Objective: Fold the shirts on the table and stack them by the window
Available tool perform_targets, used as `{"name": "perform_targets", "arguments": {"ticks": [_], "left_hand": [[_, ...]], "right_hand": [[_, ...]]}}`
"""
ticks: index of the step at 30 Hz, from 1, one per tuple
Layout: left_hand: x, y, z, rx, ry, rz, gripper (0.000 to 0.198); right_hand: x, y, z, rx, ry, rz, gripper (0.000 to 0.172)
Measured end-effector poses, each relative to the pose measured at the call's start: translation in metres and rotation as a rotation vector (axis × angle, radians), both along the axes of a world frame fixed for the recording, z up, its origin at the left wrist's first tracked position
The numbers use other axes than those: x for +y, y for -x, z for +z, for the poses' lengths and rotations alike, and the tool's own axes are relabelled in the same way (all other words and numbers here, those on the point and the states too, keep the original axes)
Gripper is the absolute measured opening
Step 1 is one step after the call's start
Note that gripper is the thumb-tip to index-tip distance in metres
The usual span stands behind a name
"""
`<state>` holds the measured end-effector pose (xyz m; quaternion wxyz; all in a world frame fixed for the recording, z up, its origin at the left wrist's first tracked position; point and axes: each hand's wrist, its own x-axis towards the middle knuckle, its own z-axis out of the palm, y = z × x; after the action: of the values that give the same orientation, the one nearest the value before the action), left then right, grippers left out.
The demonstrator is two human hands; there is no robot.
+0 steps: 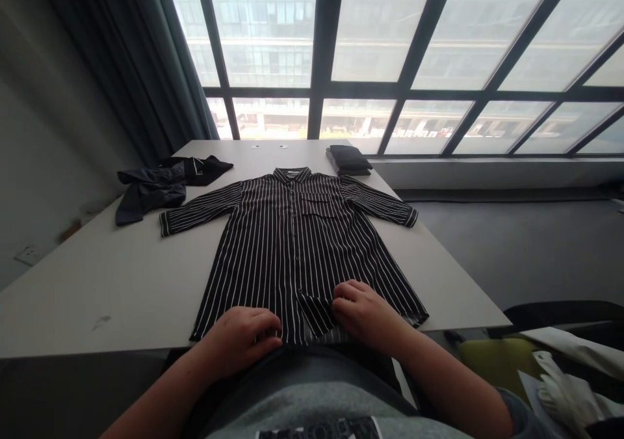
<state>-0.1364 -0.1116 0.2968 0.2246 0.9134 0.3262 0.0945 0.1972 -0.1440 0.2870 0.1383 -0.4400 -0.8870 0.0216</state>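
A black shirt (287, 231) with white pinstripes lies spread front side up, its collar toward the window and its sleeves stretched out to both sides. Buttons run down its front, and a chest pocket shows right of them. My right hand (363, 312) pinches the front edge near the hem, where a corner is lifted and folded over. Above the hem on the left rests my left hand (238, 332), its fingers curved, with a gap between thumb and forefinger and nothing seen in it.
The white table (97, 289) carries crumpled dark clothes (156, 188) at the back left and a folded dark stack (348, 159) at the back right. Large windows (370, 29) stand behind it. A green chair seat (492, 364) with white items is at lower right.
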Motion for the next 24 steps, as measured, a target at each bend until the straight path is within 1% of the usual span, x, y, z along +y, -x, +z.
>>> {"name": "perform_targets", "arguments": {"ticks": [1, 3, 4, 6, 9, 12, 15, 17, 20, 22, 24], "left_hand": [[0.002, 0.000, 0.003, 0.003, 0.015, -0.016, 0.015], [0.010, 0.001, 0.006, -0.006, 0.009, -0.012, 0.022], [0.016, 0.001, 0.007, -0.016, -0.012, 0.014, 0.026], [0.030, 0.001, 0.004, -0.031, -0.068, 0.089, 0.032], [0.055, 0.001, -0.011, 0.005, -0.163, 0.170, 0.032], [0.072, 0.004, -0.036, 0.108, -0.235, 0.218, 0.046], [0.076, 0.006, -0.057, 0.146, -0.269, 0.245, 0.053], [0.074, 0.006, -0.065, 0.146, -0.279, 0.246, 0.053], [0.072, 0.005, -0.068, 0.152, -0.268, 0.245, 0.054], [0.071, 0.005, -0.067, 0.151, -0.264, 0.244, 0.054], [0.071, 0.005, -0.064, 0.158, -0.257, 0.242, 0.054]], "right_hand": [[0.000, 0.001, 0.002, 0.001, -0.001, 0.012, 0.010], [0.000, 0.005, 0.006, -0.006, 0.023, 0.054, 0.020], [0.001, 0.007, 0.007, -0.021, 0.051, 0.075, 0.023], [0.005, 0.012, 0.008, -0.068, 0.118, 0.094, 0.021], [0.011, 0.019, 0.008, -0.132, 0.173, 0.101, 0.013], [0.016, 0.022, 0.008, -0.143, 0.169, 0.129, 0.013], [0.018, 0.021, 0.013, -0.132, 0.154, 0.162, 0.015], [0.018, 0.020, 0.021, -0.117, 0.151, 0.171, 0.016], [0.018, 0.021, 0.032, -0.066, 0.196, 0.193, 0.016], [0.017, 0.022, 0.038, -0.022, 0.277, 0.271, 0.013], [0.018, 0.021, 0.042, 0.020, 0.361, 0.382, 0.015]]}}
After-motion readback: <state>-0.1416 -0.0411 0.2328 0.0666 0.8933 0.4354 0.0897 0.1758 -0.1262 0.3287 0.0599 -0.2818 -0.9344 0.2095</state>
